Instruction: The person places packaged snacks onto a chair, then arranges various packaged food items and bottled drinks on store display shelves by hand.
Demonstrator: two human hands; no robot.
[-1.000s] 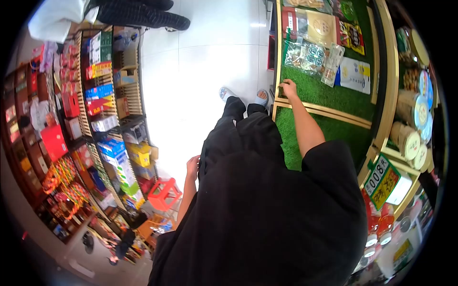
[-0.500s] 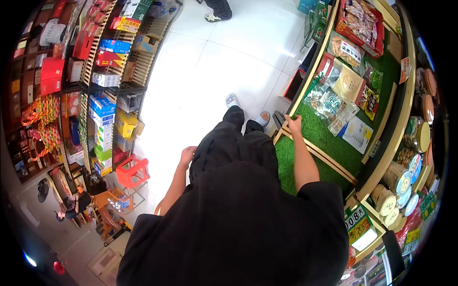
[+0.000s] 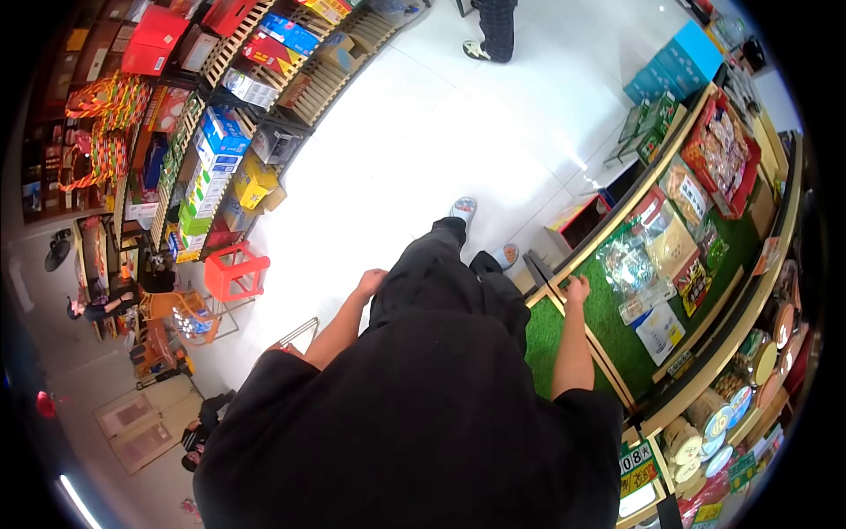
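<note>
My right hand (image 3: 576, 289) is at the wooden edge of a display stand lined with green artificial turf (image 3: 545, 339); its fingers are curled, and what they hold, if anything, is too small to tell. Just beyond it lie clear plastic packets (image 3: 627, 264), a brown and red pouch (image 3: 671, 249) and a white packet (image 3: 659, 333) on the turf. My left hand (image 3: 371, 282) hangs beside my dark trousers at the thigh, its fingers partly hidden against the cloth.
Shelves with boxes (image 3: 211, 150) stand at the left, near a red stool (image 3: 235, 271). Another person's leg (image 3: 495, 31) is at the top. Blue boxes (image 3: 677, 63) and a red tray of snacks (image 3: 723, 154) are at upper right. Jars (image 3: 716, 414) line the right side.
The view has turned, so the shelves and stand appear shifted and tilted. My right hand stays by the stand's edge. More of the snack tray and the blue boxes now shows.
</note>
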